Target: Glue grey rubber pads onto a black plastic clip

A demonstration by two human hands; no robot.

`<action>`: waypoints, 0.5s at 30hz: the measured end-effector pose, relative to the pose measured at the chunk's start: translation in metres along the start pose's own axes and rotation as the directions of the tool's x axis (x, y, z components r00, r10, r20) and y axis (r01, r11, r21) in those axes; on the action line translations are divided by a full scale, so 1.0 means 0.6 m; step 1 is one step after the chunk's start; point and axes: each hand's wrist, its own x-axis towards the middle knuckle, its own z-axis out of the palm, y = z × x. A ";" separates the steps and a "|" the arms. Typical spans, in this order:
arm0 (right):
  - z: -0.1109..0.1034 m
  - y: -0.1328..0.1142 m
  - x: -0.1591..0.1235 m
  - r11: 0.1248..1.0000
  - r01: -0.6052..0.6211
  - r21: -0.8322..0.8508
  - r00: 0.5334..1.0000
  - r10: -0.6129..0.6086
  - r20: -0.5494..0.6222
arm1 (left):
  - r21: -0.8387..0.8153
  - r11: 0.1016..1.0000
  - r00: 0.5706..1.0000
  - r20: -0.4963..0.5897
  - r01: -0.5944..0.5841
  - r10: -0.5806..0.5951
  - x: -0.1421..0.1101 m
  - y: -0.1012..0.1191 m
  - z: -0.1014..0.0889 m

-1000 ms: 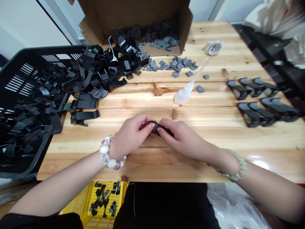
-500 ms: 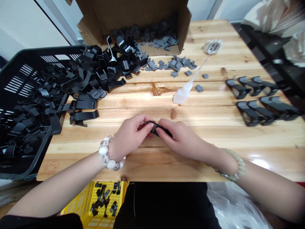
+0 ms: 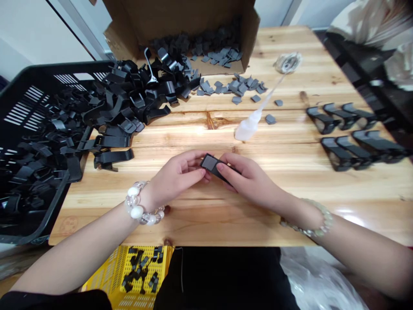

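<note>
In the middle of the head view, a black bent plastic part point(image 3: 210, 163) is held tilted over the table, a grey pad showing on its left end. My right hand point(image 3: 250, 177) grips it with the thumb on top and the fingers round the far side. My left hand point(image 3: 176, 178) is at the padded end, thumb along the lower edge and fingers partly hidden behind. Beyond the hands lies a white squeeze bottle point(image 3: 245, 128) with a long thin nozzle. Loose grey pads point(image 3: 241, 86) are scattered behind it.
A black crate point(image 3: 48, 219) of black parts overflows onto the table point(image 3: 180, 224) at left. Behind stands a cardboard box point(image 3: 250, 41) holding grey pads. Several padded black parts point(image 3: 350, 150) form two rows at right. Below the edge is a yellow basket point(image 3: 109, 275).
The part has turned so its grey pad faces up towards me. My left thumb has moved off the pad to the edge, while my right hand keeps its grip.
</note>
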 end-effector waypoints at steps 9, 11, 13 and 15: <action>-0.001 -0.004 -0.001 0.999 -0.039 0.020 0.999 0.039 0.016 | 0.123 0.989 0.996 -0.012 -0.084 0.086 -0.002 0.004 -0.003; -0.002 -0.003 -0.001 0.998 -0.054 0.037 0.998 0.054 0.020 | 0.145 0.984 0.994 -0.021 -0.099 0.103 -0.002 0.002 -0.001; -0.003 -0.002 0.000 0.995 -0.070 0.074 0.997 0.067 0.036 | 0.161 0.981 0.993 -0.035 -0.108 0.115 -0.003 -0.001 0.000; -0.004 -0.001 0.000 0.989 -0.078 0.122 0.996 0.072 0.054 | 0.170 0.978 0.990 -0.056 -0.120 0.131 -0.004 -0.004 0.002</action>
